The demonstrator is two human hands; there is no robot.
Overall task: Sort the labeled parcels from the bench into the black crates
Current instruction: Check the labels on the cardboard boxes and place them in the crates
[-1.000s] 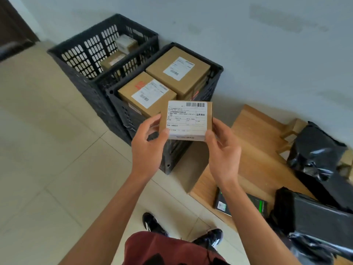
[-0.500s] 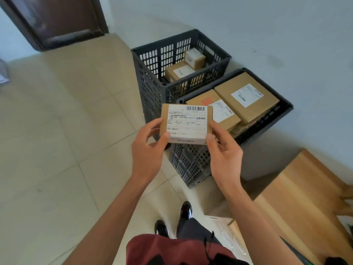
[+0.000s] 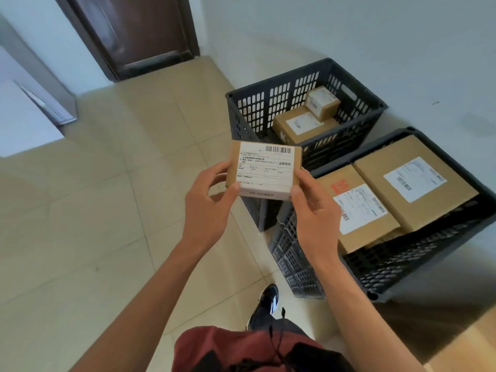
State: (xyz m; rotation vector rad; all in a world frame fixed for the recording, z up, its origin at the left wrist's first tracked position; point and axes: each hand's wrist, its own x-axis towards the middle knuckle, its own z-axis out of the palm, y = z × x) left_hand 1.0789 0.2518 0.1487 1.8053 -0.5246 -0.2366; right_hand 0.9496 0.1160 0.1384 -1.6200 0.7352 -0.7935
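Two hands on one small parcel (image 3: 264, 169), held in the air above the tiled floor (image 3: 94, 210), label face up, barcode at the top edge. Left hand (image 3: 208, 208) grips the parcel's left side: thumb on the near corner, fingers curled behind the far side. Right hand (image 3: 316, 218) grips the right side: thumb on the near right corner, other fingers mostly hidden under the box.

Parcel sits just in front of the near-left corner of the far crate (image 3: 306, 73), not inside either crate.

Far crate: black, slotted walls, holds a flat labeled box (image 3: 303, 124) with a smaller labeled box (image 3: 322, 102) stacked on its back right part.

Near crate (image 3: 402, 267): black, touching or just beside the far crate, along the wall (image 3: 375, 30). Two large cardboard boxes side by side fill it: left box (image 3: 359, 210) with a red mark and white label, right box (image 3: 413, 178) with a white label.

Top left: dark door (image 3: 134, 30). Bottom: red shorts (image 3: 228, 350), one black shoe (image 3: 268, 299) on the floor by the near crate.
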